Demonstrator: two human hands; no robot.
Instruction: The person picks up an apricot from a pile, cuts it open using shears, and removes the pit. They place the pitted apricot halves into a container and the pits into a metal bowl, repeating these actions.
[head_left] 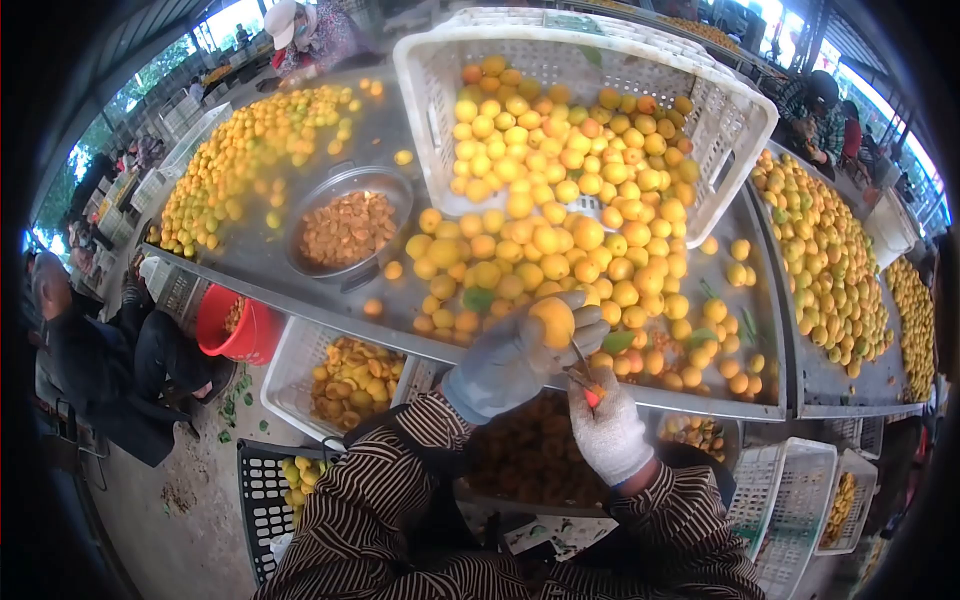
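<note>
My left hand (515, 352), in a grey glove, is wrapped round an orange-yellow apricot (552, 322) over the table's front edge. In a white knitted glove, my right hand (608, 428) grips a thin metal-tipped tool (592, 395) with an orange-red handle. The tool's tip reaches up to the lower side of the fruit. Just beyond both hands lies a pile of apricots (540, 255), which spills from a tipped white plastic crate (735, 150) onto the metal table (395, 325). Green leaves (618, 342) lie among the fruit.
A metal basin (385, 190) of brown stones stands left of the pile. Below the table are a white crate of apricot halves (355, 380), a red bucket (240, 330) and a black crate (265, 500). More apricots (825, 260) cover the right table. Other people sit around, one at left (85, 350).
</note>
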